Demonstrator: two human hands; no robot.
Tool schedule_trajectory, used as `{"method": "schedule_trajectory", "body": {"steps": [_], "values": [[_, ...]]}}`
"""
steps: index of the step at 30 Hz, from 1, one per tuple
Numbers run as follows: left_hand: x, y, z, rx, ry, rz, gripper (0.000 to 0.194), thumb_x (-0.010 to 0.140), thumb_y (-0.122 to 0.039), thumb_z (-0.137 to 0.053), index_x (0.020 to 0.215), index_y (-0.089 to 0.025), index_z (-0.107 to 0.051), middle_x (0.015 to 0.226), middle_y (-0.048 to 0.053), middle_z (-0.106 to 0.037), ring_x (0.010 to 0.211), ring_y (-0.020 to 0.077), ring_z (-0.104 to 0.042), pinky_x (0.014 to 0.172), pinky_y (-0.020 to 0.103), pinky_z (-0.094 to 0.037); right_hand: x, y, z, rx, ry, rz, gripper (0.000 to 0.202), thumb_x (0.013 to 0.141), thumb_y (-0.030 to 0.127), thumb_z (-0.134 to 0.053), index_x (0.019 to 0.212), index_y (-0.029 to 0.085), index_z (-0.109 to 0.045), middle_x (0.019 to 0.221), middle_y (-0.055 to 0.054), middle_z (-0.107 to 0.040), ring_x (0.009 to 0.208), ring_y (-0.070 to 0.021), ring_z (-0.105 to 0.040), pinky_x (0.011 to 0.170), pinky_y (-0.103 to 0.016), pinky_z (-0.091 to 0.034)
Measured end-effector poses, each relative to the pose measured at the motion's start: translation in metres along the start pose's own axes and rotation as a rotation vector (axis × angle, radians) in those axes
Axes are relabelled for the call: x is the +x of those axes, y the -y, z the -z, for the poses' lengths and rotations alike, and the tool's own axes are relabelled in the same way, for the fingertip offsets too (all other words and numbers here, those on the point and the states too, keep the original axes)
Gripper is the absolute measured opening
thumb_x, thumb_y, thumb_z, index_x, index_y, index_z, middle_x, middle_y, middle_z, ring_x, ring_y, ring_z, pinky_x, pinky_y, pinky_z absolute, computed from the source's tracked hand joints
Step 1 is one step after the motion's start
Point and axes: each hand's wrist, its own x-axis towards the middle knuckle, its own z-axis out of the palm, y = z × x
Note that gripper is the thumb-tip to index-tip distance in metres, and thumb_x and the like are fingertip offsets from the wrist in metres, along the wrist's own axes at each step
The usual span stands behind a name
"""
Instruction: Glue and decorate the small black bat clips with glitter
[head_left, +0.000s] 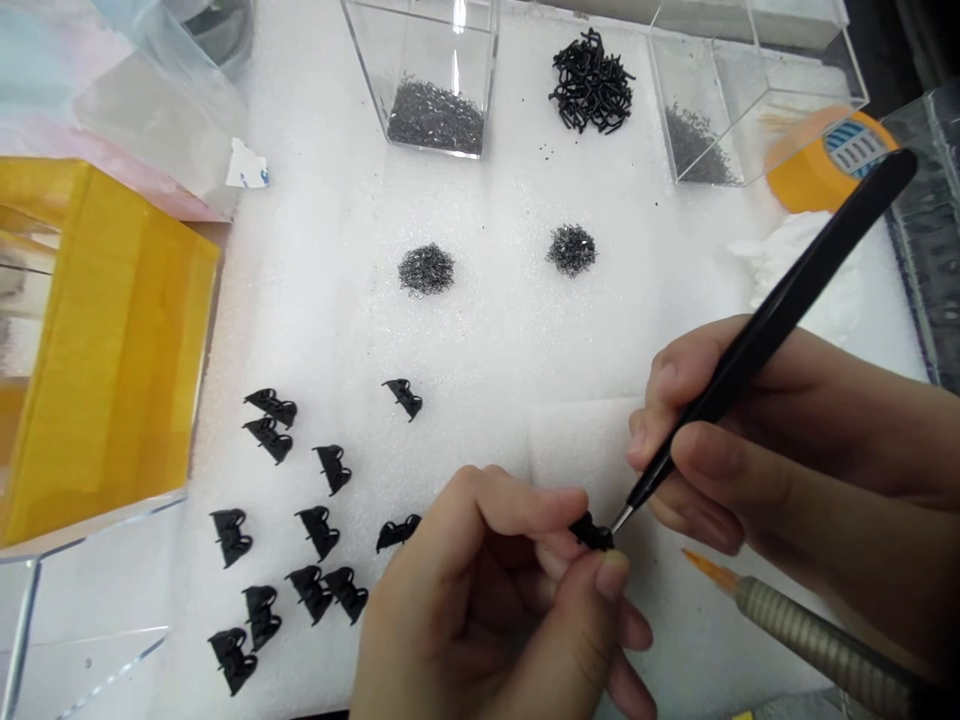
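Between the thumb and index finger of my left hand [510,590] is pinched a small black plastic part [592,532], mostly covered by the fingertips. My right hand [720,450] grips black tweezers [765,310] like a pen, and their metal tip meets the part. Whether the tip holds anything is too small to tell. Several similar black parts [320,530] with loops lie on the white foam mat [322,300] to the left of my left hand. Beneath my right hand is a ribbed metal-grey tool [810,635] with an orange pointed end.
Two heaps of tiny dark metal pieces [426,269] lie mid-mat. Behind them stand a clear box [442,75], a pile of black bent pieces [592,82] and another clear box [750,100]. A yellow-covered box [112,350] borders the left; an orange round container [817,160] sits back right.
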Motion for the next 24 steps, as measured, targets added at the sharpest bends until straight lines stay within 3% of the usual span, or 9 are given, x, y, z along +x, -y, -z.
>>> {"method": "schedule_trajectory", "body": {"steps": [2, 6, 12, 17, 24], "values": [[-0.005, -0.007, -0.008, 0.065, -0.088, 0.014, 0.026, 0.076, 0.002, -0.063, 0.081, -0.023, -0.063, 0.061, -0.006, -0.06, 0.049, 0.0091, -0.064, 0.043, 0.012, -0.054, 0.001, 0.0, 0.0, 0.008, 0.018, 0.006, 0.032, 0.071, 0.047, -0.074, 0.094, 0.03, -0.06, 0.068, 0.0, -0.059, 0.044, -0.0107, -0.05, 0.036, -0.021, -0.046], [-0.012, -0.015, -0.018, 0.162, -0.154, 0.008, 0.027, 0.076, 0.003, -0.062, 0.081, -0.023, -0.061, 0.061, -0.007, -0.059, 0.048, 0.0076, -0.062, 0.044, 0.011, -0.053, 0.005, 0.0, -0.003, 0.04, 0.039, 0.032, 0.028, 0.073, 0.044, -0.073, 0.094, 0.03, -0.061, 0.066, 0.0, -0.058, 0.046, -0.0109, -0.051, 0.038, -0.021, -0.046], [-0.008, -0.009, -0.012, 0.15, -0.147, -0.009, 0.028, 0.076, 0.004, -0.061, 0.082, -0.023, -0.062, 0.061, -0.007, -0.06, 0.047, 0.0066, -0.062, 0.045, 0.01, -0.052, -0.001, 0.004, -0.004, 0.034, 0.052, 0.069, 0.022, 0.077, 0.039, -0.071, 0.096, 0.033, -0.062, 0.074, 0.001, -0.061, 0.048, -0.0092, -0.053, 0.041, -0.019, -0.047], [-0.001, 0.001, -0.001, 0.012, 0.042, -0.018, 0.022, 0.073, -0.006, -0.069, 0.082, -0.025, -0.064, 0.06, -0.007, -0.061, 0.042, 0.0103, -0.063, 0.036, 0.013, -0.053, -0.002, 0.005, -0.003, 0.017, 0.036, 0.066, 0.022, 0.076, 0.04, -0.071, 0.095, 0.033, -0.062, 0.075, 0.001, -0.061, 0.048, -0.0095, -0.053, 0.04, -0.02, -0.047], [-0.011, -0.009, -0.016, 0.118, -0.139, -0.037, 0.028, 0.075, 0.004, -0.062, 0.081, -0.023, -0.061, 0.061, -0.007, -0.059, 0.048, 0.0067, -0.062, 0.045, 0.009, -0.052, 0.0, -0.002, -0.001, 0.005, 0.045, 0.096, 0.023, 0.077, 0.04, -0.071, 0.096, 0.032, -0.061, 0.074, 0.0, -0.059, 0.049, -0.0098, -0.053, 0.039, -0.019, -0.047]]}}
